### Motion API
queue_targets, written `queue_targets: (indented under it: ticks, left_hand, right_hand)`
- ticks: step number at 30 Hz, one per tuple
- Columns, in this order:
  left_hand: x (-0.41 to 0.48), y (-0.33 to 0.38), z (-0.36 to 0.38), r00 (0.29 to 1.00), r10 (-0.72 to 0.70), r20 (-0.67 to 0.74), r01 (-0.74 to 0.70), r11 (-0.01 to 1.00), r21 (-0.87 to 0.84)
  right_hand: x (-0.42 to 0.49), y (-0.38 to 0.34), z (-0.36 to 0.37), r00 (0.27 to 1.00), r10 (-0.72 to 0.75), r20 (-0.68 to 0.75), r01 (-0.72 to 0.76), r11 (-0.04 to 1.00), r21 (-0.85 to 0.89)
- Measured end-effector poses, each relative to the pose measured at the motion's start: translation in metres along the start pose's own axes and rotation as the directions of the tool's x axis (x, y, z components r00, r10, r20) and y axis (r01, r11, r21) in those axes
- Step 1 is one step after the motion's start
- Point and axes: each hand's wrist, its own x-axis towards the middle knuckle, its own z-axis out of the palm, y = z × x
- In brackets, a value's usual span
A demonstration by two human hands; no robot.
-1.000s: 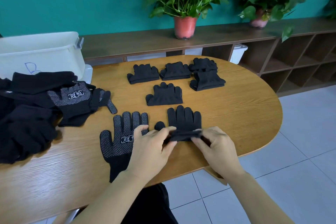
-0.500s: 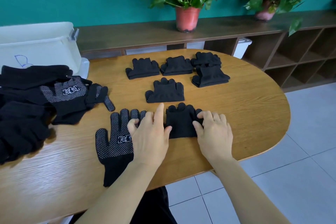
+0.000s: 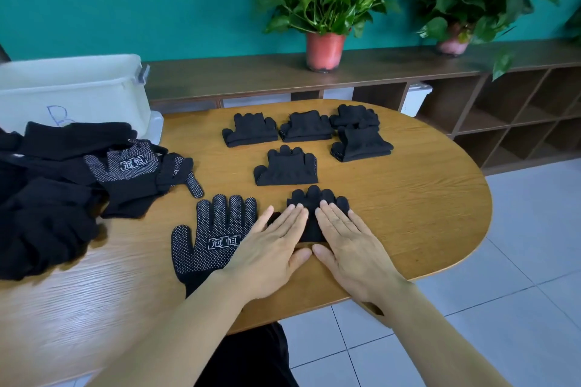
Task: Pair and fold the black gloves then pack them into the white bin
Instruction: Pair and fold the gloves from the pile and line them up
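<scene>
Both hands flat, fingers straight: left hand and right hand cover most of the folded glove pair; only fingertips peek out.

Six folded glove bundles lie on the table: one under the flat left hand and right hand, five beyond the fingertips. One dotted glove lies flat just left of the left hand. Farther left is a heap of loose gloves, too tangled to count. Beyond it is one white bin. Two potted plants stand far beyond both hands.
</scene>
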Motion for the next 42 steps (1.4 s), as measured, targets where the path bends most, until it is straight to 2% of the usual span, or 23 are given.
queue_targets:
  ticks: [2,8,15,18,21,25,30,35,42]
  left_hand:
    - [0.003,-0.003,0.000,1.000,-0.018,0.015,0.018,1.000,-0.001]
    - [0.012,-0.010,0.000,0.995,-0.090,-0.035,0.092,0.995,0.030]
    - [0.021,-0.024,-0.003,0.983,0.017,-0.182,0.004,0.993,0.114]
    - [0.023,-0.028,0.002,0.959,0.083,-0.271,-0.046,0.989,0.139]
    - [0.027,-0.027,0.005,0.917,0.118,-0.382,-0.056,0.984,0.171]
    - [0.033,-0.024,0.007,0.908,0.080,-0.412,-0.030,0.992,0.126]
    - [0.031,-0.024,-0.002,0.887,0.107,-0.450,-0.056,0.991,0.125]
    - [0.023,-0.025,-0.023,0.878,0.091,-0.470,-0.045,0.993,0.109]
    - [0.035,-0.031,-0.082,0.847,0.024,-0.531,0.021,0.997,0.078]
  right_hand:
    - [0.002,0.005,-0.001,0.999,0.013,0.047,-0.015,0.999,0.032]
    - [0.011,0.011,-0.010,0.999,0.053,0.013,-0.054,0.986,0.159]
    - [0.017,0.015,-0.022,0.995,0.099,0.013,-0.099,0.962,0.255]
    - [0.017,0.019,-0.018,0.995,0.083,-0.056,-0.065,0.960,0.272]
    - [0.018,0.017,-0.014,0.989,0.048,-0.143,-0.016,0.975,0.219]
    - [0.025,0.011,-0.005,0.952,0.021,-0.305,-0.008,0.999,0.045]
    - [0.027,0.008,-0.002,0.919,0.034,-0.394,-0.054,0.998,-0.039]
    - [0.031,0.005,-0.027,0.932,0.096,-0.350,-0.088,0.995,0.037]
    - [0.063,0.003,-0.096,0.975,0.099,-0.200,-0.104,0.994,-0.016]
